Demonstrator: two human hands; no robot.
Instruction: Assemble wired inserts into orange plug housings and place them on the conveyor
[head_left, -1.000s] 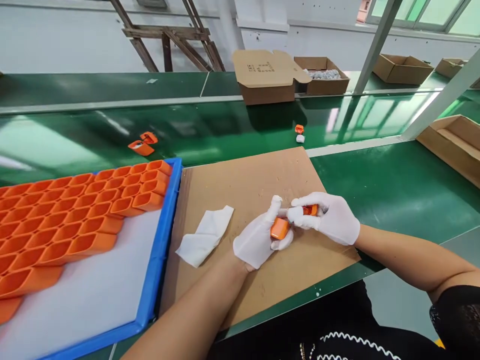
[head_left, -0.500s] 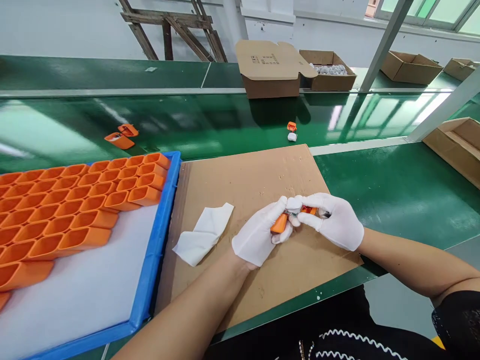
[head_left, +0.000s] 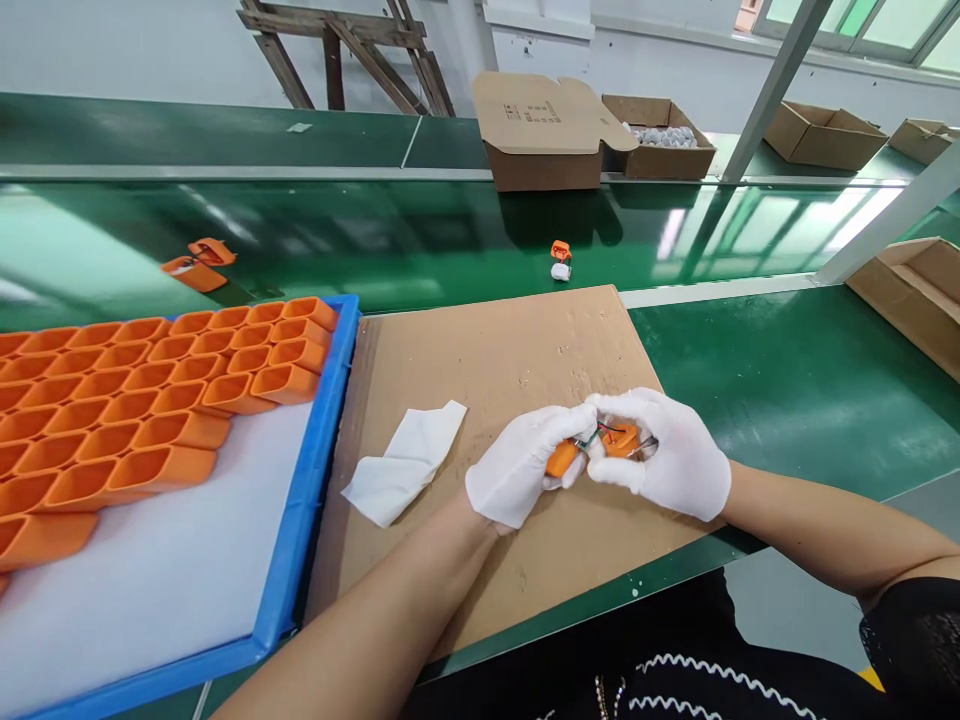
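Note:
Both hands wear white gloves and meet above the cardboard sheet (head_left: 480, 370). My left hand (head_left: 517, 465) is closed around an orange plastic casing (head_left: 562, 458), most of it hidden by the fingers. Between thumb and fingers, my right hand (head_left: 667, 455) grips an orange cap (head_left: 620, 440) with its inner side showing. Thin dark and green wires run between the two pieces. A folded white cloth (head_left: 405, 465) lies on the cardboard, left of my left hand.
To the left, a blue tray (head_left: 300, 520) holds rows of hollow orange casings (head_left: 169, 430). Beyond the cardboard, a shiny green belt (head_left: 390, 250) carries an open orange casing (head_left: 196, 268) and a small orange-and-white part (head_left: 560, 262). Cardboard boxes (head_left: 544, 170) stand behind it.
My right hand has turned the orange cap so more of its inside and the wires show. The orange parts on the green belt have shifted left.

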